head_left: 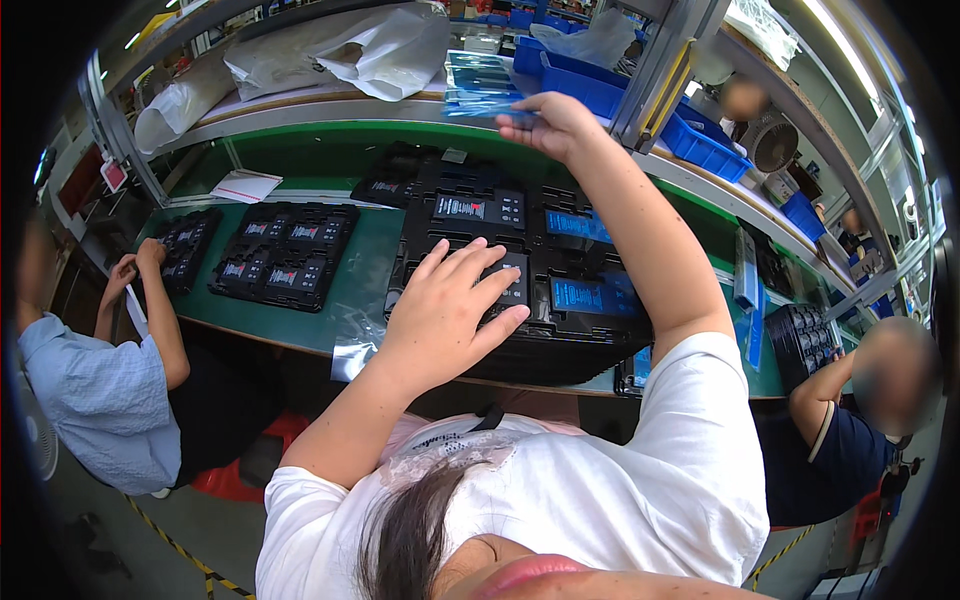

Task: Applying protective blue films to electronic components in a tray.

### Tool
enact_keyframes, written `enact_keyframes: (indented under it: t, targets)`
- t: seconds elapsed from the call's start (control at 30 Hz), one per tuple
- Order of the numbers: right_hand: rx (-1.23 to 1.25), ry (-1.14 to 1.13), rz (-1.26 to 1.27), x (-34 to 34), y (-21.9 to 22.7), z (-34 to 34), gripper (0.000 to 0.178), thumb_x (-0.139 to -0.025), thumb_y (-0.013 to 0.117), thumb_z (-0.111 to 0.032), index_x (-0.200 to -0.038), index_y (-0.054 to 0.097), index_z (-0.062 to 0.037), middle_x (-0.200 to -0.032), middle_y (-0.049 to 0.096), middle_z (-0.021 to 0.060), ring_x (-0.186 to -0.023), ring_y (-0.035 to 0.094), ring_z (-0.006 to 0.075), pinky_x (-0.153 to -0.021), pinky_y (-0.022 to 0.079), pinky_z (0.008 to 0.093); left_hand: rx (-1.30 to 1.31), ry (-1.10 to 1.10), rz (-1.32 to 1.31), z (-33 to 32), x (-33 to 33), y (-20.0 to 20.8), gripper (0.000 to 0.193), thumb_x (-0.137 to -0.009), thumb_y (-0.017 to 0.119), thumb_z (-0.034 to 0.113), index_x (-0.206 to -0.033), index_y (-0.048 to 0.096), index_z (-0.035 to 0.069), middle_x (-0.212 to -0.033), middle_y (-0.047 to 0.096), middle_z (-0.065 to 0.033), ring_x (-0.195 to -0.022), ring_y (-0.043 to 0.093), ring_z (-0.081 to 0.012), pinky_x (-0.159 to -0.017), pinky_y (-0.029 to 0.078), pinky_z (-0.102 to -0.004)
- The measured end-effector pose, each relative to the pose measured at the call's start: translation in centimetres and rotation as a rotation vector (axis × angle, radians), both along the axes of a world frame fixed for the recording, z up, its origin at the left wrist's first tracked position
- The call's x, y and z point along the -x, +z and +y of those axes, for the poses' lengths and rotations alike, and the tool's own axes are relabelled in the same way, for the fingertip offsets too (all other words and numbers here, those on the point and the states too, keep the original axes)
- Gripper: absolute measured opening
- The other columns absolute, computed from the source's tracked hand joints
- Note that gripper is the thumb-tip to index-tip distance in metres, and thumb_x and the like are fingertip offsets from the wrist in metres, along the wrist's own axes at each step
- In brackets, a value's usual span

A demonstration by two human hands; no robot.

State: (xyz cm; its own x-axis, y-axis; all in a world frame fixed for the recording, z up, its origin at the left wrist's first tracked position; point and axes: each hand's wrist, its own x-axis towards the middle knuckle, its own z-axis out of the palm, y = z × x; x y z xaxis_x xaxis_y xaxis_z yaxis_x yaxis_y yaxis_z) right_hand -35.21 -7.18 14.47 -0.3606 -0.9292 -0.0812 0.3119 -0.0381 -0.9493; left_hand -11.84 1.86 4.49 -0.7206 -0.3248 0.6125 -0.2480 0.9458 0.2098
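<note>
My left hand [450,310] lies spread, palm down, over a black flat battery pack [513,287] in the top black tray [440,180] of a stack. Battery packs sit in the tray's pockets. The two on the right, such as this blue-covered pack [585,296], look shiny blue on top; the far left pack [480,208] is black with a printed label. Up at the shelf, my right hand [550,125] is closed, its fingertips pinching the edge of a shiny blue film sheet [480,105] at the near side of a pile of such sheets.
Blue bins [580,85] and white plastic bags [380,50] line the shelf above the green workbench [355,260]. Another filled tray [283,257] lies to the left. A co-worker's hands [140,262] work farther left; another person [850,390] sits at right. An upright metal post [665,75] stands beside the bins.
</note>
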Motion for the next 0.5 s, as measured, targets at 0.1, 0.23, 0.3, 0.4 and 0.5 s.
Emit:
enact_keyframes:
  t: [0.1,0.23,0.3,0.4,0.5]
  targets:
    - [0.137,0.009,0.056,0.0,2.1,0.3,0.028,-0.087,0.047,0.004,-0.111,0.035,0.0131,-0.103,0.052,0.0281,-0.089,0.062,0.0325,-0.075,0.058,0.0387,-0.001,-0.002,-0.008,0.1,0.1,0.2,0.036,-0.087,0.055,0.035,-0.111,0.061,0.008,-0.124,0.054,-0.0103,-0.122,0.046,-0.027,-0.106,0.028,-0.0448]
    - [0.193,-0.021,0.013,0.6,3.8,-1.3,0.034,-0.089,0.046,0.003,-0.117,0.03,0.0127,-0.111,0.048,0.0323,-0.098,0.06,0.0387,-0.079,0.057,0.0398,0.013,-0.01,0.035,-0.2,0.3,0.1,0.038,-0.088,0.053,0.038,-0.107,0.062,0.006,-0.12,0.055,-0.0127,-0.12,0.047,-0.0278,-0.105,0.028,-0.045]
    - [0.196,-0.056,0.009,0.0,4.7,-1.2,0.035,-0.089,0.046,0.003,-0.118,0.029,0.0125,-0.114,0.046,0.0333,-0.099,0.059,0.0398,-0.08,0.057,0.04,0.013,-0.014,0.037,-0.2,0.3,0.0,0.038,-0.088,0.053,0.038,-0.107,0.062,0.006,-0.12,0.055,-0.0127,-0.12,0.047,-0.0278,-0.105,0.028,-0.045]
    - [0.329,-0.062,-0.035,-0.7,6.2,-0.4,0.031,-0.093,0.039,-0.004,-0.119,0.03,0.0101,-0.113,0.045,0.0327,-0.097,0.059,0.0431,-0.073,0.06,0.0434,0.013,-0.017,0.034,-0.3,0.2,0.0,0.038,-0.088,0.053,0.038,-0.107,0.062,0.006,-0.12,0.055,-0.0129,-0.12,0.047,-0.0279,-0.105,0.028,-0.0452]
    - [0.47,0.038,-0.025,-0.7,7.3,0.6,0.036,-0.09,0.049,0.001,-0.119,0.031,0.011,-0.121,0.041,0.031,-0.107,0.055,0.0388,-0.081,0.058,0.0408,0.007,-0.013,0.013,-0.2,0.1,0.0,0.038,-0.088,0.053,0.037,-0.109,0.061,0.006,-0.122,0.054,-0.0122,-0.121,0.046,-0.0281,-0.105,0.028,-0.0453]
